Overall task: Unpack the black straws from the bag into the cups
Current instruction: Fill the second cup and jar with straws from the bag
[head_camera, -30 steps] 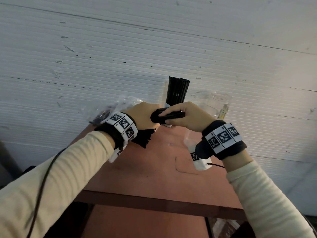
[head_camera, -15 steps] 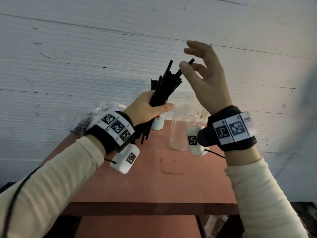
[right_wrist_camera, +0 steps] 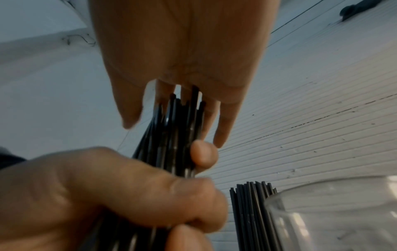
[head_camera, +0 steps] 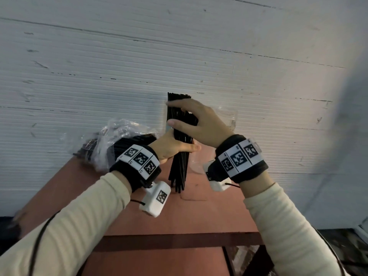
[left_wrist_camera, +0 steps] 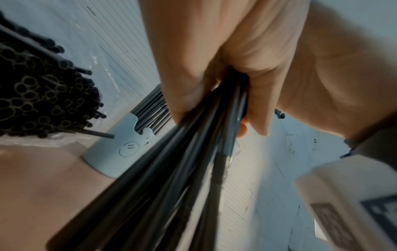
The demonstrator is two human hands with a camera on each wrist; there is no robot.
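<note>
My left hand (head_camera: 175, 148) grips a bundle of black straws (head_camera: 180, 168) upright, their lower ends on the red-brown table (head_camera: 139, 216). My right hand (head_camera: 179, 114) lies over the bundle's upper ends with straight fingers (right_wrist_camera: 223, 129), touching the tips. The left wrist view shows the same bundle (left_wrist_camera: 171, 178) running down out of my left fist (left_wrist_camera: 214, 76). A light blue cup (left_wrist_camera: 120, 149) with a smiley stands behind, holding more black straws (head_camera: 179, 96). A clear cup (head_camera: 227, 118) stands to the right. The clear plastic bag (head_camera: 119, 140) with many straws lies at the left.
A white ribbed wall (head_camera: 179, 56) rises right behind the table. The table's front edge (head_camera: 169, 242) runs below my wrists. The clear cup (right_wrist_camera: 333, 212) is close to my right wrist.
The left hand has brought the bundle from a raised tilt down to upright on the table. The right hand has dropped from the air onto the straw tops.
</note>
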